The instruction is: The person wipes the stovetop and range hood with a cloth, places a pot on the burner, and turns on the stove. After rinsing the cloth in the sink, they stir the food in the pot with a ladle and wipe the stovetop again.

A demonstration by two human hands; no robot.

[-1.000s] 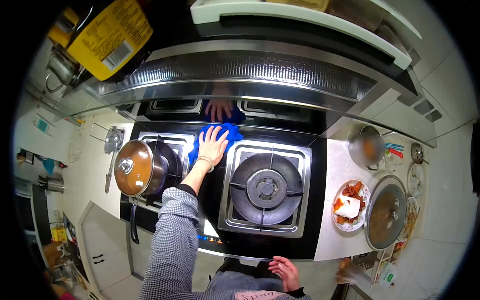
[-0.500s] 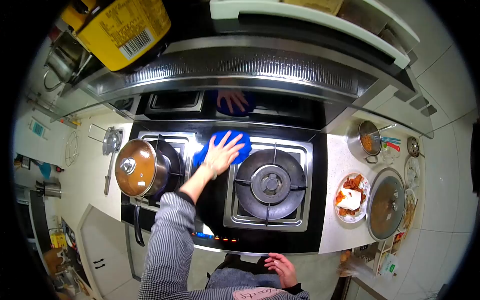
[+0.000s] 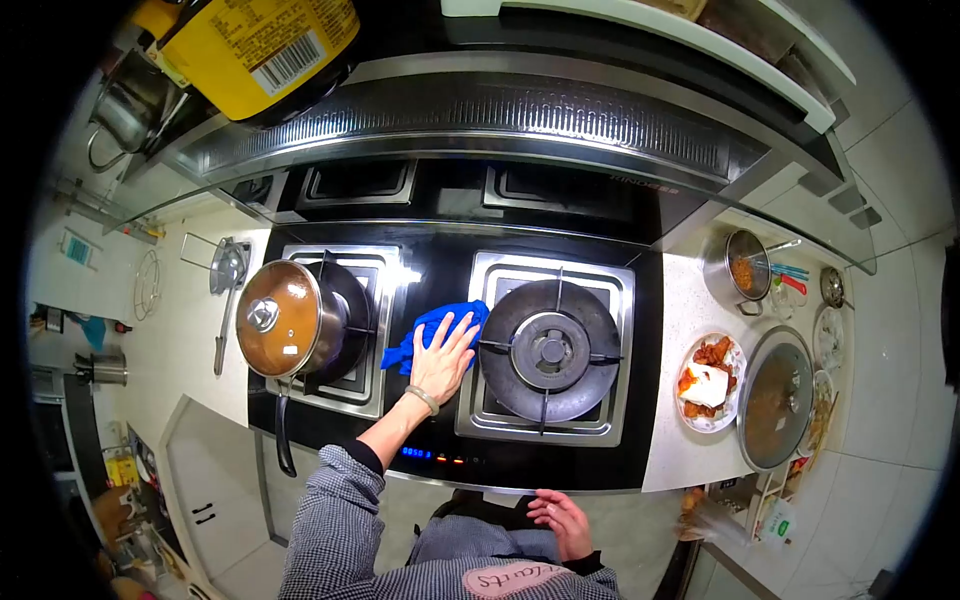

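My left hand (image 3: 442, 362) presses down on a bunched blue cloth (image 3: 436, 333), its fingers bent over the fabric. The cloth lies on the black glass stovetop (image 3: 425, 270) between the two burners, close to the right burner's (image 3: 550, 350) metal tray. A covered pan (image 3: 280, 320) of brownish-orange contents sits on the left burner, its black handle (image 3: 282, 437) pointing to the front. My right hand (image 3: 563, 522) hangs before the stove's front edge, fingers loosely apart, holding nothing.
On the right counter stand a plate of reddish food with a white block (image 3: 708, 385), a lidded pan (image 3: 775, 400) and a small pot (image 3: 738, 270). A strainer (image 3: 230, 268) lies on the left counter. The range hood (image 3: 480, 110) and a yellow container (image 3: 265, 60) are above.
My left hand has drawn the blue cloth toward the front of the stove, and the cloth is more bunched. My right hand stays nearly in place. The view has shifted slightly.
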